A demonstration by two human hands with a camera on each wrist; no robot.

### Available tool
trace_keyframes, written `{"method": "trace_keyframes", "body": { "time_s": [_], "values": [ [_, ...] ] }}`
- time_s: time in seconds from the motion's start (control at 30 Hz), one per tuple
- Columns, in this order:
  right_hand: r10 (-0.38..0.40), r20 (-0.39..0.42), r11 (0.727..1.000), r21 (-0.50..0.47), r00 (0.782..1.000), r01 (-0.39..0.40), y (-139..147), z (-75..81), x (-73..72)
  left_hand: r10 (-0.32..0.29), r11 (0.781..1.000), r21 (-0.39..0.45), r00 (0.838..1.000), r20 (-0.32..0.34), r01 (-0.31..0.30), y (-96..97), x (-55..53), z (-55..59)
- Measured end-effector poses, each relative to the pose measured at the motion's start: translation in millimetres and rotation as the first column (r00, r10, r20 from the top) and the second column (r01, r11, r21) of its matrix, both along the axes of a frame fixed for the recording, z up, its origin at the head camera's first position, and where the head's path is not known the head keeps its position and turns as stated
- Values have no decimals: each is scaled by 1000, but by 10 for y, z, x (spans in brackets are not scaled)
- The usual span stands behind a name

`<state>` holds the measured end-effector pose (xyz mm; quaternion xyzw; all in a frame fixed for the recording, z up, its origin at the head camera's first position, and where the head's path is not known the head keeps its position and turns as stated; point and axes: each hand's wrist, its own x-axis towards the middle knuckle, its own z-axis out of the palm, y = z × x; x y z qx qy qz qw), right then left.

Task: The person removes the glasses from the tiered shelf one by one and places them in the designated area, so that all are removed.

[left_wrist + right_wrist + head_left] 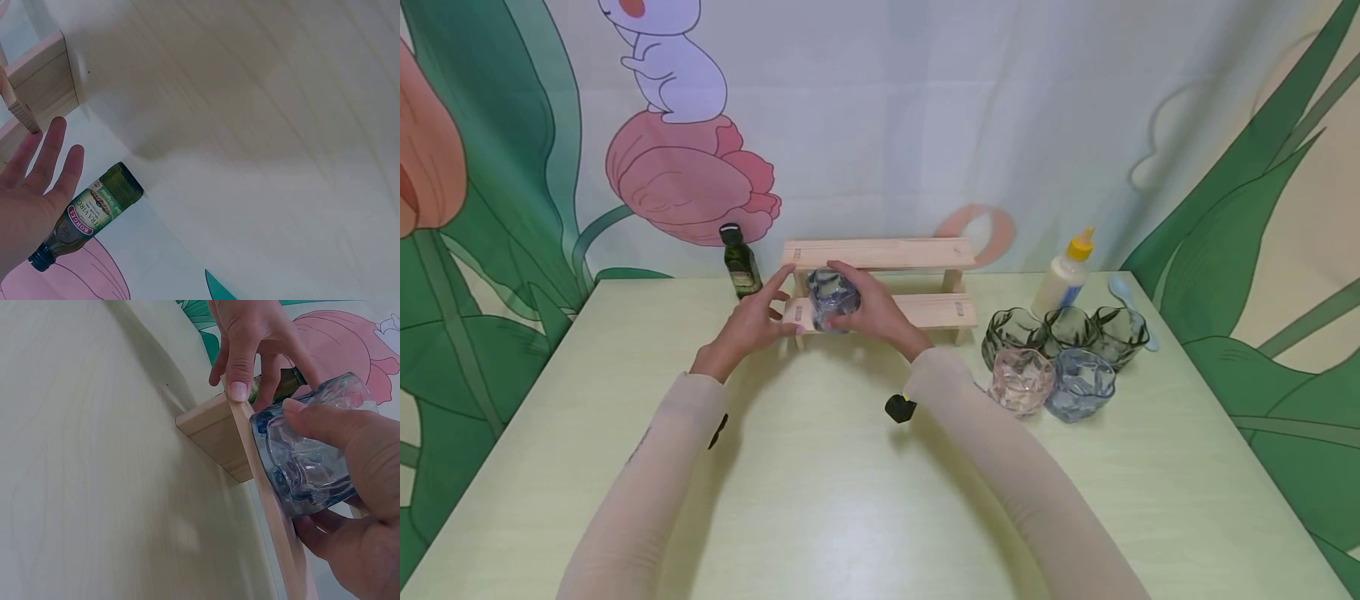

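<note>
On the left part of a two-step wooden rack's (925,310) lower step, my right hand (876,312) grips a bluish clear glass (833,298). Thumb and fingers hold opposite sides of the glass (312,447), which sits against the board in the right wrist view. My left hand (752,321) is at the rack's left end, its thumb touching the front edge of the lower step. In the left wrist view, the left hand's fingers (47,156) are spread and fairly straight beside the rack's end (47,81). A green bottle (741,262) stands just left of the rack.
Right of the rack stand several glasses: dark green ones (1015,333) behind, a pink one (1022,381) and a blue one (1081,385) in front. Behind them are a yellow-capped bottle (1063,279) and a pale blue spoon (1123,292). A printed curtain (880,125) hangs behind the table.
</note>
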<state>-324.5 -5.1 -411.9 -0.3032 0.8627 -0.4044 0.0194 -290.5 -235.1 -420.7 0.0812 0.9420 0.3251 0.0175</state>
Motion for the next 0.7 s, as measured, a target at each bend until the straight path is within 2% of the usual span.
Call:
{"method": "trace_keyframes", "body": {
  "time_s": [0.2,0.43,0.7],
  "values": [
    [7,19,1000,-5,1000,-7,45,-11,17,7,1000,-5,1000,10,-7,5,2,-12],
    [-22,54,1000,2,998,22,136,26,55,5,1000,1,1000,-3,-5,4,2,-27],
    [-35,33,999,6,999,35,252,95,74,7,1000,4,1000,-3,-7,4,-4,-15]
  ]
}}
